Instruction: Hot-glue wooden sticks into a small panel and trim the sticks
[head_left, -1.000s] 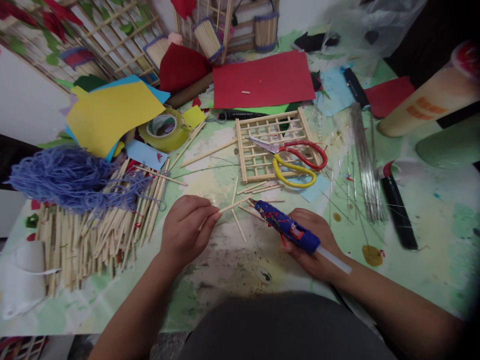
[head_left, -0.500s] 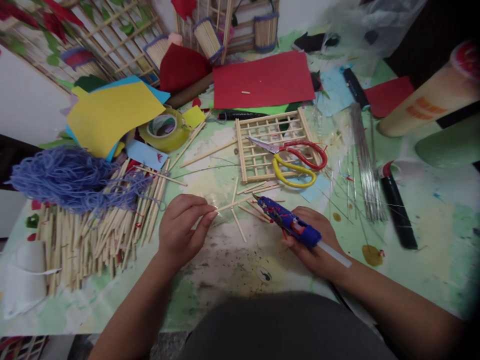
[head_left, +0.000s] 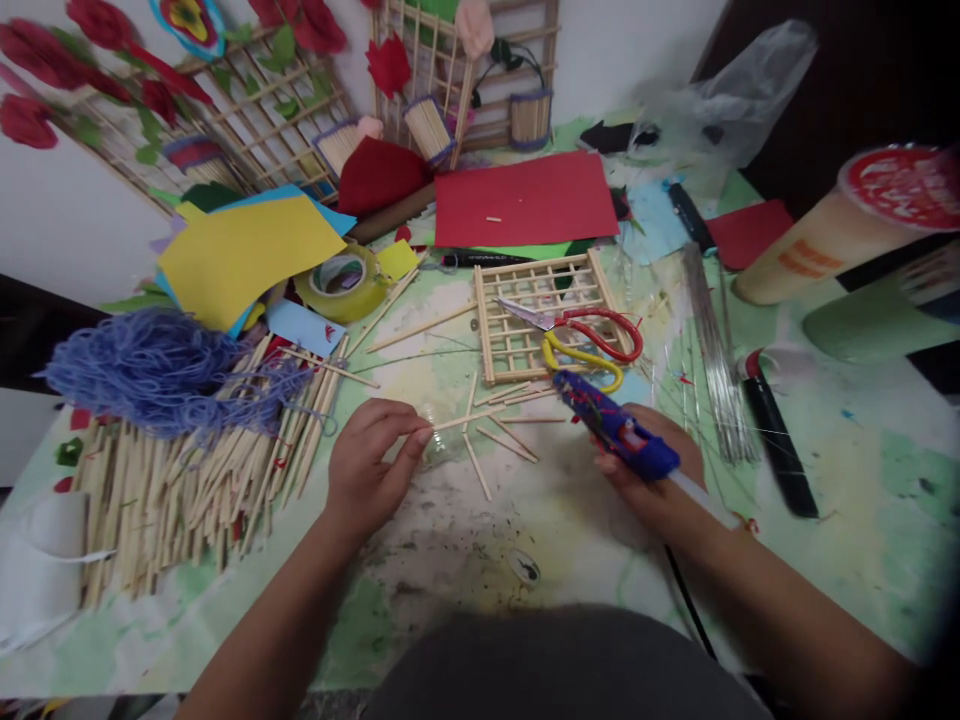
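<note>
My left hand (head_left: 376,462) pinches the end of a thin wooden stick (head_left: 471,418) between thumb and fingertips, its free end pointing right. Below and above that stick lie short loose sticks (head_left: 477,466). A blue glue gun (head_left: 619,428) with a clear glue stick in its rear is held in my right hand (head_left: 660,470), its nozzle pointing up and left. Just beyond the nozzle, scissors (head_left: 559,322) with red and yellow handles rest on a small wooden lattice (head_left: 517,355).
A heap of sticks (head_left: 172,490) topped by blue yarn (head_left: 142,370) lies left. Behind are yellow paper (head_left: 247,255), tape (head_left: 341,283) and red paper (head_left: 525,200). Wires (head_left: 720,360), a black-handled tool (head_left: 780,450) and drink cups (head_left: 832,230) stand or lie right.
My right hand has drawn the glue gun back to the right, its nozzle now apart from the held stick. My left hand still holds the stick. The camera view has tilted slightly upward.
</note>
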